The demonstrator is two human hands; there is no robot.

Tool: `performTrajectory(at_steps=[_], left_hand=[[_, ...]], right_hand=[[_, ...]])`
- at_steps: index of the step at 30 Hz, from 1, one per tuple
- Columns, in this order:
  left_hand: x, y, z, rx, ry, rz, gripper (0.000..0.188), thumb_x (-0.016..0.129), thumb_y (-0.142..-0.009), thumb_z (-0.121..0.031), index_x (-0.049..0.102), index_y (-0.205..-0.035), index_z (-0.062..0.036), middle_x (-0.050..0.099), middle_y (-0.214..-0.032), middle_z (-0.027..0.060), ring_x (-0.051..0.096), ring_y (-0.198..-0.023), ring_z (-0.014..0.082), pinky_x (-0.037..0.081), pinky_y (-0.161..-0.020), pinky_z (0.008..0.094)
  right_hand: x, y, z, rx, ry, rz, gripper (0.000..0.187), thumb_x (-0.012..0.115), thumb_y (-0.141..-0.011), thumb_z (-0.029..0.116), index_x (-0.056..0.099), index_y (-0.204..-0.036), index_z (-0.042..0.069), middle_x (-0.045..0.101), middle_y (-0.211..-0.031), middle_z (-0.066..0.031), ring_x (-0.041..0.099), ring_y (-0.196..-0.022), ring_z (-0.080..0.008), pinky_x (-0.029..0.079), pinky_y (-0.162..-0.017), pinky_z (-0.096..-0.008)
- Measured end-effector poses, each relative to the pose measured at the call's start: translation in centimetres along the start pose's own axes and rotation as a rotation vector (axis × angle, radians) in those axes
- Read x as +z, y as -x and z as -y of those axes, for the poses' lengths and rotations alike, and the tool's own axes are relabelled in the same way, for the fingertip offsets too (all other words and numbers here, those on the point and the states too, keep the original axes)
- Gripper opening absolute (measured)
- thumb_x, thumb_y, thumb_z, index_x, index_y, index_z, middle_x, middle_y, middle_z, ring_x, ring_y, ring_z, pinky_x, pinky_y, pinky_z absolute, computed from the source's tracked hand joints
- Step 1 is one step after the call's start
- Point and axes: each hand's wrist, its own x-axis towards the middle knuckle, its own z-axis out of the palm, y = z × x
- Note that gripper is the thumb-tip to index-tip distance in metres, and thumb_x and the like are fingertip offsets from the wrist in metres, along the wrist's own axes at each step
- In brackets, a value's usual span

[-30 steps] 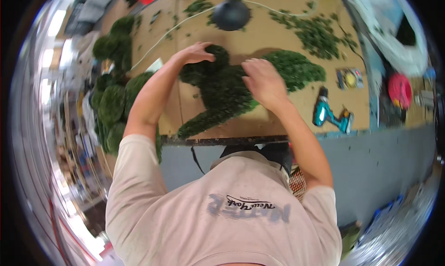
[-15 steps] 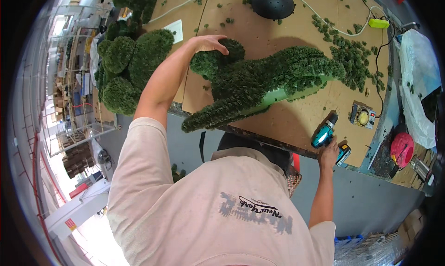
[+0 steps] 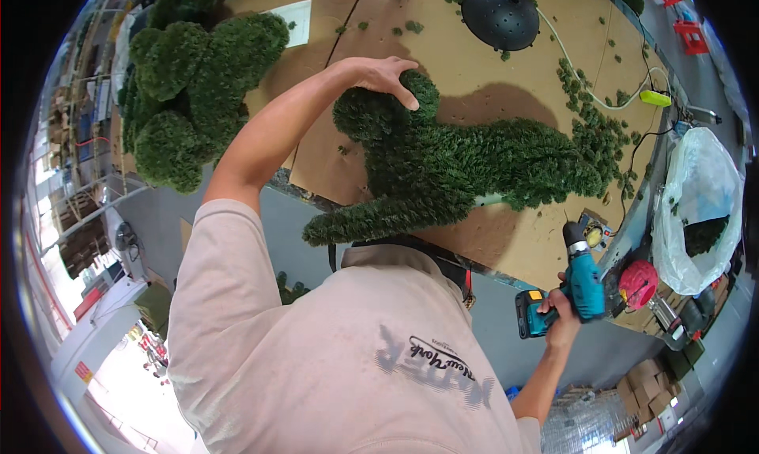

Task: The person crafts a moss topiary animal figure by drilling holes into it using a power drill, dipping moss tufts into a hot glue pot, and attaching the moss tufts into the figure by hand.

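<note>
A long figure covered in dark green artificial foliage (image 3: 443,161) lies across the near side of the table, with limb-like parts. A small pale green patch of its bare shell (image 3: 489,199) shows on the near side. My left hand (image 3: 389,81) grips its rounded far end, thumb and fingers curved over the foliage; some fingertips are hidden. To the right, past the table's near edge, my right hand (image 3: 561,319) is wrapped round the handle of a teal and black cordless drill (image 3: 585,284). The drill is raised, its chuck pointing away from me.
Another green foliage figure (image 3: 213,78) stands at the left. On the cardboard-covered table (image 3: 348,149) are a black perforated dome (image 3: 500,17), loose green tufts (image 3: 597,141) and a pale cable. At the right are a clear plastic bag (image 3: 692,240) and a pink round object (image 3: 638,284).
My right hand has lifted the drill off the table and turned it. The foliage figure has rolled under my left hand, so less of its pale green shell shows.
</note>
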Motion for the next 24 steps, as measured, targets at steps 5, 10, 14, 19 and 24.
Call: performTrajectory(at_steps=[5,10,14,19,24], left_hand=[[0.5,-0.4,0.1,0.029,-0.049,-0.049,0.119,0.079,-0.067,-0.063,0.031,-0.164,-0.0129,0.031,-0.166,0.0205,0.031,-0.152,0.0392,0.032,-0.122,0.0516],[0.3,-1.2,0.4,0.075,-0.04,-0.069,0.111,0.079,-0.069,-0.059,0.037,-0.161,-0.0122,0.037,-0.163,0.0186,0.035,-0.15,0.0397,0.034,-0.121,0.0503],[0.4,-1.1,1.1,0.046,-0.01,-0.098,0.111,0.08,-0.068,-0.059,0.039,-0.16,-0.0125,0.04,-0.162,0.0173,0.038,-0.148,0.0385,0.036,-0.121,0.0483],[0.7,-1.6,1.5,0.05,0.03,-0.101,0.112,0.08,-0.065,-0.061,0.042,-0.158,-0.0115,0.042,-0.16,0.0178,0.043,-0.145,0.0366,0.038,-0.119,0.046],[0.9,-1.8,2.1,0.066,0.036,-0.101,0.113,0.08,-0.065,-0.062,0.042,-0.158,-0.0107,0.043,-0.159,0.0183,0.044,-0.145,0.0371,0.038,-0.119,0.0464]], right_hand=[[11.7,-0.1,12.2,0.195,-0.178,0.343,0.051,0.068,-0.089,0.019,0.054,-0.131,-0.008,0.054,-0.07,-0.0069,0.06,-0.058,-0.0203,0.059,-0.059,-0.0385],[23.3,-4.2,14.6,0.422,-0.14,0.455,0.033,0.069,-0.091,0.013,0.059,-0.12,-0.001,0.057,-0.074,-0.0051,0.06,-0.06,-0.0173,0.055,-0.057,-0.0356],[27.0,-5.7,12.7,0.541,-0.122,0.472,0.027,0.067,-0.093,0.012,0.059,-0.116,0.001,0.057,-0.075,-0.0041,0.06,-0.06,-0.0159,0.054,-0.056,-0.035],[28.2,-5.6,12.0,0.55,-0.124,0.448,0.028,0.067,-0.093,0.012,0.058,-0.117,0.001,0.057,-0.076,-0.004,0.06,-0.06,-0.0161,0.054,-0.057,-0.0357],[28.7,-5.8,12.6,0.526,-0.117,0.455,0.028,0.068,-0.093,0.013,0.059,-0.117,0.001,0.057,-0.076,-0.0042,0.06,-0.06,-0.0161,0.054,-0.057,-0.0358]])
